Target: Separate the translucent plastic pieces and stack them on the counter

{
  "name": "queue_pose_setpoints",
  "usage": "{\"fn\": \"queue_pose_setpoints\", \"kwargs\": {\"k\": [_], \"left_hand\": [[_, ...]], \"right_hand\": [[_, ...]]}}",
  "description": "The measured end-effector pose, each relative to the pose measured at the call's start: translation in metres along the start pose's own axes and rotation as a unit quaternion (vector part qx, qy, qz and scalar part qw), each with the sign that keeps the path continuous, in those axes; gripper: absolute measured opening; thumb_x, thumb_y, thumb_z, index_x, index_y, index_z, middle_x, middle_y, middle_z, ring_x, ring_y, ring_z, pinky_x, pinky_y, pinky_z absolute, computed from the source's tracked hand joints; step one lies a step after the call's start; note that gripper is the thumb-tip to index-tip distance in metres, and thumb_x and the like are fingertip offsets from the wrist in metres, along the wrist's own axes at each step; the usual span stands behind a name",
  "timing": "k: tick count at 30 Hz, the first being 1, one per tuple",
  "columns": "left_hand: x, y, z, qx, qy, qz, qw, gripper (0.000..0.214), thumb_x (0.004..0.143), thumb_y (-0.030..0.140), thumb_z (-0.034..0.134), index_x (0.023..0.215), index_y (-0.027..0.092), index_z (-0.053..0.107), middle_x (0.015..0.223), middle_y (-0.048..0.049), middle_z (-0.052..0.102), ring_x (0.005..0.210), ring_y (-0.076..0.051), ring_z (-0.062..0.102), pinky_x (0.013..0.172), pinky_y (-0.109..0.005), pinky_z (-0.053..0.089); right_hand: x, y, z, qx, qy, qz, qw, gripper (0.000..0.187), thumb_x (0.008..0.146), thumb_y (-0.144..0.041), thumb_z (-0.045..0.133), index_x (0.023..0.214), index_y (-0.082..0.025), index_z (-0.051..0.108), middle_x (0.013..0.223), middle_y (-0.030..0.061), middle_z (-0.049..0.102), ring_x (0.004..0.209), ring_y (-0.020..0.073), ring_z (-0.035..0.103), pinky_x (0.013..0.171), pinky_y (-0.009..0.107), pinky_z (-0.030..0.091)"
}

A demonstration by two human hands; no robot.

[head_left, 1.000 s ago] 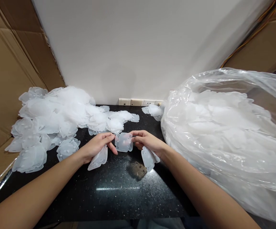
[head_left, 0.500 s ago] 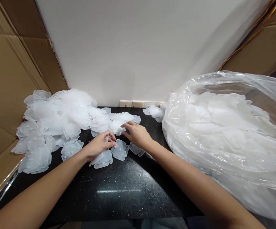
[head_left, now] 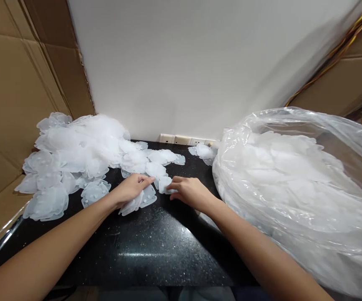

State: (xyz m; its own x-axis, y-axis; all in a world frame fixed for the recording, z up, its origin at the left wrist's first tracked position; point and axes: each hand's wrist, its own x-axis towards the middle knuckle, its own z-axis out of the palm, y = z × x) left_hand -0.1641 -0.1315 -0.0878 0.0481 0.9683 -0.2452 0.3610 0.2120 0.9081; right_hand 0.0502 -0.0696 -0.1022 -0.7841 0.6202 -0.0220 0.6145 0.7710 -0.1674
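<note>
Left hand [head_left: 133, 187] pinching fanned translucent white squarish plastic sheets [head_left: 137, 203], likely freeing right hand [head_left: 189, 191] for loose sheet [head_left: 163, 184] toward back edge of black table [head_left: 155, 246]; cannot tell right grip.

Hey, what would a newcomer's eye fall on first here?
Probably the big clear bag at right, full of frosted plastic pieces. Next, the heap of similar pieces at left on the black counter. Between them, the left hand holds a small fan of pieces, with the right hand close by.

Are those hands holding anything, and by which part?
The left hand seems to hold translucent pieces by their far edges; the right hand meets another piece at its right edge, grip unclear.
</note>
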Motion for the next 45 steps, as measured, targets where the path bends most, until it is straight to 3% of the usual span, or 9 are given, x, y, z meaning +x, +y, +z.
{"fn": "queue_pose_setpoints", "kwargs": {"k": [7,11,16,22,28,31,34,40,45], "left_hand": [[-0.002,0.006,-0.004,-0.104,-0.036,-0.062,0.992,0.051,0.06,0.042,0.08,0.056,0.022,0.033,0.048,0.0097,0.031,0.042,-0.006,0.029,0.044,-0.023,0.02],[0.003,0.001,-0.002,-0.157,-0.014,-0.092,0.983,0.045,0.055,0.025,0.075,0.056,0.022,0.031,0.047,0.0053,0.048,0.048,-0.012,0.054,0.046,-0.02,0.031],[0.008,-0.004,0.003,-0.188,0.01,-0.091,0.978,0.034,0.054,0.013,0.066,0.062,0.021,0.034,0.052,0.0049,0.056,0.049,-0.014,0.062,0.046,-0.019,0.04],[0.005,0.0,0.007,-0.18,-0.026,-0.109,0.977,0.027,0.066,0.022,0.07,0.084,0.019,0.05,0.082,-0.0015,0.069,0.033,-0.002,0.037,0.034,-0.02,0.032],[-0.001,0.003,0.011,-0.104,-0.058,-0.1,0.988,0.039,0.068,0.037,0.074,0.094,0.018,0.052,0.073,0.0028,0.064,0.037,-0.004,0.036,0.037,-0.022,0.033],[-0.001,0.003,0.011,-0.067,-0.047,-0.083,0.993,0.042,0.067,0.042,0.073,0.095,0.018,0.053,0.072,0.0036,0.062,0.04,-0.005,0.038,0.039,-0.023,0.035],[0.0,0.002,0.011,-0.053,-0.035,-0.075,0.995,0.045,0.067,0.045,0.073,0.098,0.018,0.054,0.076,0.0032,0.062,0.043,-0.006,0.04,0.042,-0.023,0.036],[-0.001,0.003,0.011,-0.033,-0.049,-0.038,0.998,0.042,0.068,0.044,0.075,0.099,0.017,0.065,0.082,-0.0009,0.066,0.053,-0.009,0.045,0.05,-0.023,0.035],[-0.002,0.005,0.009,-0.007,-0.075,-0.027,0.997,0.034,0.074,0.051,0.069,0.079,0.017,0.07,0.073,-0.0024,0.068,0.055,-0.013,0.05,0.051,-0.024,0.036]], "right_hand": [[-0.012,0.02,0.016,0.129,0.068,0.047,0.988,0.035,0.081,-0.031,0.077,0.114,-0.025,0.066,0.115,0.0038,0.068,0.1,0.0239,0.067,0.08,0.032,0.048],[-0.012,0.021,0.022,0.154,0.088,0.068,0.982,0.038,0.078,-0.031,0.079,0.112,-0.023,0.062,0.112,0.0037,0.067,0.098,0.0226,0.065,0.077,0.031,0.047],[-0.011,0.013,0.021,0.103,0.079,0.046,0.99,0.012,0.091,-0.027,0.064,0.102,-0.024,0.067,0.111,0.0036,0.065,0.084,0.0163,0.067,0.066,0.025,0.042],[-0.012,0.009,0.014,0.103,0.129,0.096,0.982,0.011,0.093,-0.021,0.057,0.094,-0.023,0.068,0.097,0.0018,0.069,0.081,0.0154,0.066,0.064,0.024,0.039],[-0.006,0.015,0.023,0.165,0.119,0.152,0.967,0.03,0.089,-0.034,0.066,0.118,-0.025,0.064,0.1,0.004,0.063,0.083,0.0174,0.064,0.07,0.027,0.043],[0.0,0.02,0.026,0.212,0.123,0.153,0.957,0.02,0.081,-0.031,0.074,0.097,-0.022,0.068,0.094,0.0026,0.06,0.08,0.0158,0.062,0.07,0.027,0.043],[0.001,0.024,0.027,0.343,0.127,0.146,0.919,0.018,0.076,-0.026,0.076,0.076,-0.019,0.059,0.08,-0.0009,0.059,0.07,0.013,0.058,0.064,0.024,0.042],[-0.008,0.021,0.024,0.645,0.042,0.101,0.756,0.044,0.063,-0.046,0.081,0.081,-0.019,0.053,0.066,-0.0038,0.058,0.058,0.0111,0.053,0.056,0.023,0.038],[-0.012,0.015,0.019,0.65,0.009,0.105,0.753,0.04,0.065,-0.048,0.078,0.083,-0.017,0.061,0.062,-0.0048,0.054,0.055,0.0083,0.04,0.054,0.024,0.026]]}}
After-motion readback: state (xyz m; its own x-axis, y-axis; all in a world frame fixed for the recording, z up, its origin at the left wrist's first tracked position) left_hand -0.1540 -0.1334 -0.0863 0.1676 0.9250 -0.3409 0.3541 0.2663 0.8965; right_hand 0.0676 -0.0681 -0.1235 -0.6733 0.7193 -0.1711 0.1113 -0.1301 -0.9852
